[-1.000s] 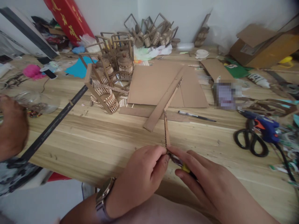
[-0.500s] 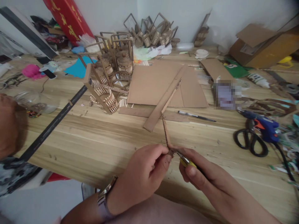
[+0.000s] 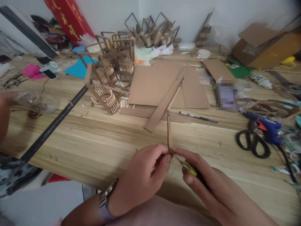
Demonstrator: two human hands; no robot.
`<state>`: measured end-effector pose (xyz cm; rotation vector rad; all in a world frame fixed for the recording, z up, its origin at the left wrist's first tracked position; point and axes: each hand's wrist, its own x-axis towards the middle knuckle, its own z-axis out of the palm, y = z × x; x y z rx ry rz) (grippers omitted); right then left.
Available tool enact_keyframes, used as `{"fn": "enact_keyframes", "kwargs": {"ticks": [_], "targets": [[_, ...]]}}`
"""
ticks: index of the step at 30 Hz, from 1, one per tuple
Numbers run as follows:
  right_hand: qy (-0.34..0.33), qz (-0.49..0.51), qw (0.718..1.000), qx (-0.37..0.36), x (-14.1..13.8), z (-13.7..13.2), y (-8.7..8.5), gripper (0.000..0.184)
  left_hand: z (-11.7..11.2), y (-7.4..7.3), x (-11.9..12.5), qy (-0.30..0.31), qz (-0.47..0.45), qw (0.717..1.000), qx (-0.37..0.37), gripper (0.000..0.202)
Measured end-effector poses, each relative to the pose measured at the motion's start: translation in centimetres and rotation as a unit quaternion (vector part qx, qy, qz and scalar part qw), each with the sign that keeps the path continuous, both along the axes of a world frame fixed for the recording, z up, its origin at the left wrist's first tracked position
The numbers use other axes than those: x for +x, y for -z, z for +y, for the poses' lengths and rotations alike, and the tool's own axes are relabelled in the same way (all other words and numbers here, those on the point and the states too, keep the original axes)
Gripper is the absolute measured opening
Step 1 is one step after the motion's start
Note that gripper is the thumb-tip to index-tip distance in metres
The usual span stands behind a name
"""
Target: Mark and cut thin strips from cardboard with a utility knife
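My left hand (image 3: 149, 171) pinches the near end of a narrow, bent cardboard strip (image 3: 169, 125), whose far part leans up over the cardboard behind. In my right hand (image 3: 207, 182) is a yellow-and-black utility knife (image 3: 190, 168), its blade pointing at the strip's near end by my left fingertips. My right index finger reaches forward to the strip, close to the left hand. Whether the blade touches the cardboard is hard to tell. A wider flat cardboard strip (image 3: 155, 117) lies just beyond, on top of a large cardboard sheet (image 3: 150, 84).
Small lidded baskets with handles (image 3: 125, 66) stand at the back left, and one open basket (image 3: 107, 102) is nearer. A pen (image 3: 198, 117), black-handled scissors (image 3: 252, 144) and a blue glue gun (image 3: 268, 127) lie right. Another person's hand (image 3: 7, 103) holds a clear jar (image 3: 35, 102) at left.
My right hand has opened slightly and drawn the knife a little right and down. The strip's upright part has swung right. The other person's hand has moved onto the jar.
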<state>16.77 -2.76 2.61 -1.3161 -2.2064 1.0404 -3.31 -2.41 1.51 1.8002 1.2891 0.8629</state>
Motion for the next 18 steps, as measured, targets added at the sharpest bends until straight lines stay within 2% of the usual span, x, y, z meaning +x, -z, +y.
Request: {"fn": "enact_keyframes", "kwargs": {"ticks": [13, 18], "targets": [[-0.008, -0.009, 1.0, -0.026, 0.21, 0.12, -0.43, 0.045, -0.03, -0.08, 0.05, -0.007, -0.012, 1.0, -0.014, 0.022], [0.008, -0.005, 0.999, -0.051, -0.02, 0.29, -0.48, 0.046, -0.16, -0.14, 0.14, -0.002, -0.014, 1.0, -0.018, 0.021]]}}
